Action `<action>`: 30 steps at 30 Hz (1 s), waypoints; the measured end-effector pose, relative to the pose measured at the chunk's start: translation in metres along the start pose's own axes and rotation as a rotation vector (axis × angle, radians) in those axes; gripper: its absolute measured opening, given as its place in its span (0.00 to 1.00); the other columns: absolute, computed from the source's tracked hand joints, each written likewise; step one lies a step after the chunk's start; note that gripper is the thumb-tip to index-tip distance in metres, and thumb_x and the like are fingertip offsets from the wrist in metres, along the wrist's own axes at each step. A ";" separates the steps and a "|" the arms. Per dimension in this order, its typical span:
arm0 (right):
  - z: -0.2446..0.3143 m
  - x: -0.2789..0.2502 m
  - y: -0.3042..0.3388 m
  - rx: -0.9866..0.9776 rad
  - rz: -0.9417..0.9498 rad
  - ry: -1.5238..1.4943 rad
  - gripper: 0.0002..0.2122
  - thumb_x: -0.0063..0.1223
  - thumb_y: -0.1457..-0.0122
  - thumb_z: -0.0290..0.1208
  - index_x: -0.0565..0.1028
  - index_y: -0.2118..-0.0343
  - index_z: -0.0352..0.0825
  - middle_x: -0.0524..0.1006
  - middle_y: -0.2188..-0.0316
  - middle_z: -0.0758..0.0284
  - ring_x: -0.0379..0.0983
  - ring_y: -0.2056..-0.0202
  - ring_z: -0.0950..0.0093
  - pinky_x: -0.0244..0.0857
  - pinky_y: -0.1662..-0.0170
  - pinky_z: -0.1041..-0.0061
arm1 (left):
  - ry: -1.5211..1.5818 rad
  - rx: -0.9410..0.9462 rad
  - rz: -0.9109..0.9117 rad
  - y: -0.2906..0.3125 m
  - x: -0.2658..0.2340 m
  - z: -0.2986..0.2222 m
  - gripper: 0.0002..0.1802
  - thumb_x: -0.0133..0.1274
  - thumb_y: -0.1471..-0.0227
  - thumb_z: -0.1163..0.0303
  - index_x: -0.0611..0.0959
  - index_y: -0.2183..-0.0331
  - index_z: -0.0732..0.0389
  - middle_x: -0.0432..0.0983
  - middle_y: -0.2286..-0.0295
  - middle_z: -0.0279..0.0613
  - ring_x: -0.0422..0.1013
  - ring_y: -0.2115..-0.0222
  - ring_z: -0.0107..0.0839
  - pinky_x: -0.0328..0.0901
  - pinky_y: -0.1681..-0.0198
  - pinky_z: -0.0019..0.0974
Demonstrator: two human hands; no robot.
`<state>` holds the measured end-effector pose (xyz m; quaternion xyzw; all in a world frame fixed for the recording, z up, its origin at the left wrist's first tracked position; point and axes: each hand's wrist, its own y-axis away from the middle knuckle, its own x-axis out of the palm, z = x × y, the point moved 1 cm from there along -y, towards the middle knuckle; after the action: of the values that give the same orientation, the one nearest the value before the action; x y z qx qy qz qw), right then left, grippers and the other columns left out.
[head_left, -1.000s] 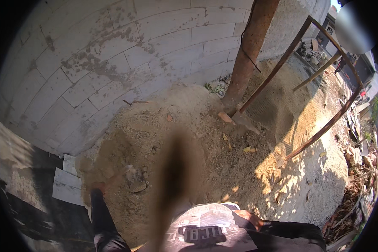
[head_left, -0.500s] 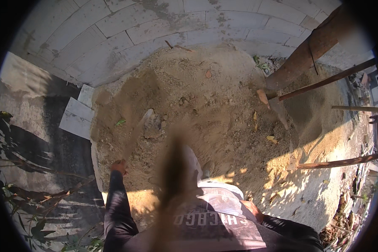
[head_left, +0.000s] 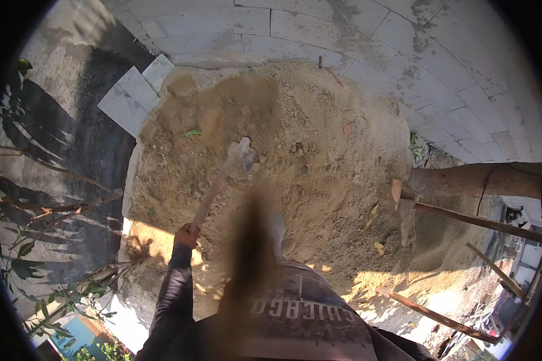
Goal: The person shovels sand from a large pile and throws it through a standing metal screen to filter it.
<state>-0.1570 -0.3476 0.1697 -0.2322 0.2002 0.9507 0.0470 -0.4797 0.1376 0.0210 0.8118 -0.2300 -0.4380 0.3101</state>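
My left hand (head_left: 186, 236) is closed round the wooden handle of what looks like a hoe (head_left: 214, 195). The handle slants away from me over the sandy soil (head_left: 325, 162). Its pale, dirt-covered head (head_left: 244, 147) rests on the soil, and the blade's exact shape is hard to make out. My right hand is out of sight; only a dark sleeve (head_left: 397, 344) shows beside my shirt at the lower right. A blurred dark strip close to the camera hides part of the middle.
A pale block wall (head_left: 319, 27) borders the far side. Light slabs (head_left: 132, 90) lie at the left edge, with leafy branches (head_left: 72, 286) nearer. At the right are a thick log (head_left: 476, 180) and wooden poles (head_left: 442, 316).
The view has turned, shifting the wall and log clockwise. My left hand still grips the handle, now sharper and less blurred. My right hand has dropped out of the picture.
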 end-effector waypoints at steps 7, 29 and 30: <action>0.029 -0.074 -0.059 -0.052 0.114 0.106 0.19 0.51 0.46 0.32 0.68 0.54 0.26 0.68 0.55 0.51 0.68 0.55 0.54 0.60 0.52 0.60 | 0.112 -0.039 0.105 -0.012 -0.014 0.005 0.26 0.57 0.48 0.51 0.80 0.57 0.64 0.79 0.78 0.42 0.74 0.82 0.28 0.69 0.79 0.35; 0.022 -0.224 -0.232 -0.243 0.536 0.329 0.14 0.50 0.46 0.30 0.67 0.60 0.27 0.67 0.62 0.53 0.67 0.61 0.55 0.60 0.57 0.61 | 0.551 -0.332 0.393 0.044 0.198 -0.025 0.24 0.64 0.57 0.60 0.80 0.62 0.68 0.77 0.73 0.44 0.74 0.80 0.36 0.70 0.79 0.40; 0.019 -0.228 -0.243 -0.273 0.575 0.320 0.14 0.50 0.46 0.30 0.67 0.60 0.27 0.67 0.63 0.53 0.67 0.61 0.55 0.60 0.57 0.61 | 0.595 -0.311 0.386 0.050 0.196 -0.009 0.26 0.66 0.59 0.58 0.80 0.62 0.67 0.75 0.74 0.42 0.73 0.82 0.34 0.70 0.80 0.39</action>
<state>0.0815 -0.1169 0.2031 -0.3165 0.1335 0.8946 -0.2859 -0.3772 -0.0212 -0.0508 0.7886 -0.2091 -0.1465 0.5594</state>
